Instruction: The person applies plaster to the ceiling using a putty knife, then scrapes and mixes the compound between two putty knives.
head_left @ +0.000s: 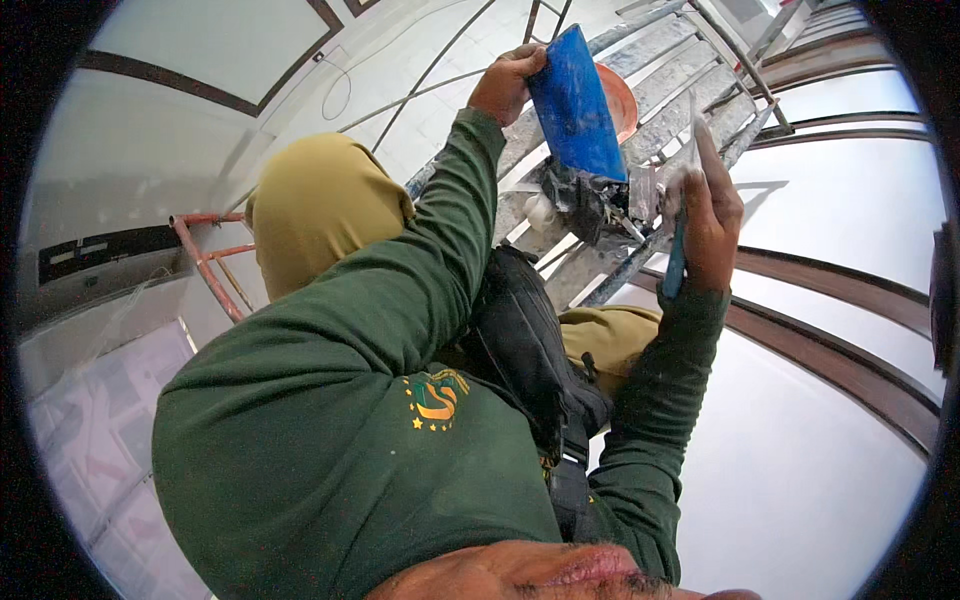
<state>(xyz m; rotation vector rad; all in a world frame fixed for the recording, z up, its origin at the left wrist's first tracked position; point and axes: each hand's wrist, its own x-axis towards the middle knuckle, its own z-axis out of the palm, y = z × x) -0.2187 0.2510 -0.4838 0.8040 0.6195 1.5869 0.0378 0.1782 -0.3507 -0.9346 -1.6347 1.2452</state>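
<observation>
My left hand point(503, 85) is closed on the upper left edge of a flat blue plate point(575, 110), held tilted above the scaffold planks. In my right hand point(713, 225), to the right of the plate and apart from it, is a putty knife point(676, 260). Its blue handle points down past my palm, and its thin pale blade rises along my fingers. Behind the plate an orange bowl point(621, 102) shows only in part. Under the plate's lower end lies crumpled black plastic point(583, 208), with a small white rounded thing point(539, 210) beside it.
I sit on a scaffold platform point(668, 88) of smeared grey planks with gaps between them and metal tubes along the edges. A white wall with brown trim point(830, 355) runs close on the right. Orange-red scaffold tubes point(207, 268) stand at left. A black bag point(528, 330) lies against my body.
</observation>
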